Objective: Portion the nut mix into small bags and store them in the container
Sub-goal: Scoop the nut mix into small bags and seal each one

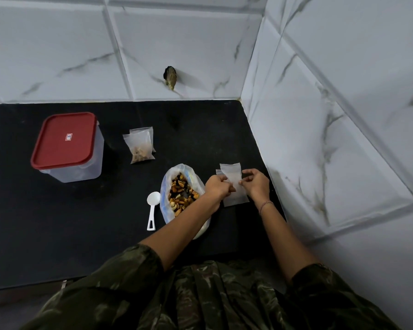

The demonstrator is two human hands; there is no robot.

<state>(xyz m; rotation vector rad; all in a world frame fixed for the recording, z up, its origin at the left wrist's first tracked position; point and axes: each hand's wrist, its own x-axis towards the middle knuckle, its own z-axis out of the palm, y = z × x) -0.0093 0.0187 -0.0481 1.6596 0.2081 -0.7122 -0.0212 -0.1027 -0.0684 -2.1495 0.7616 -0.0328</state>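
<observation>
An open plastic bag of nut mix (182,194) lies on the black counter (69,222) at the centre. Just right of it, my left hand (218,186) and my right hand (255,183) both pinch an empty small clear bag (233,186), one on each side of it. More empty bags lie under it. Two filled small bags (140,146) sit further back. At the left stands the clear container (69,148), shut with a red lid. A white plastic scoop (152,209) lies left of the nut bag.
Marble-patterned tiled walls close off the counter at the back and on the right (320,139). A dark hole with a stub (170,77) is in the back wall. My camouflage sleeves fill the bottom of the view.
</observation>
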